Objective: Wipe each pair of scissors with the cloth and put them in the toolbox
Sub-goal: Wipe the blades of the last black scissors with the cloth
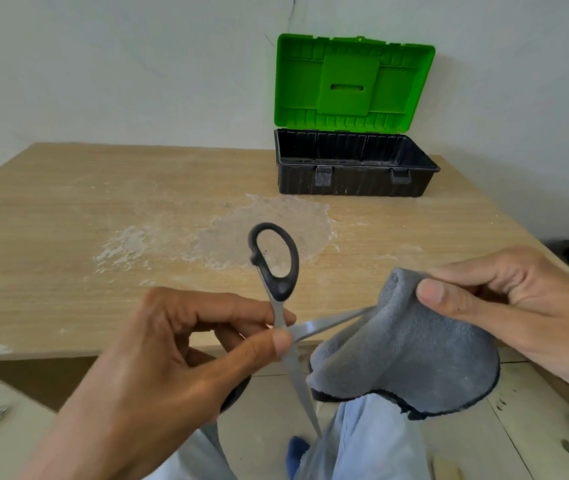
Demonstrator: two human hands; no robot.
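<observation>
Being pinched near the pivot by the left hand (172, 358), the scissors (278, 306) are held blades apart so one blade can be wiped in the cloth (408, 351), pinched by the right hand (518, 306) at 3 o'clock. The toolbox (356, 181) is set open at 1 o'clock for stowing.

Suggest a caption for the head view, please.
Left hand holds open scissors; right hand pinches grey cloth over one blade; toolbox open behind.

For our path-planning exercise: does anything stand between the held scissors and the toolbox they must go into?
Nothing visible does. The left hand holds the scissors; only the stained table lies between them and the toolbox, its lid open.
</observation>
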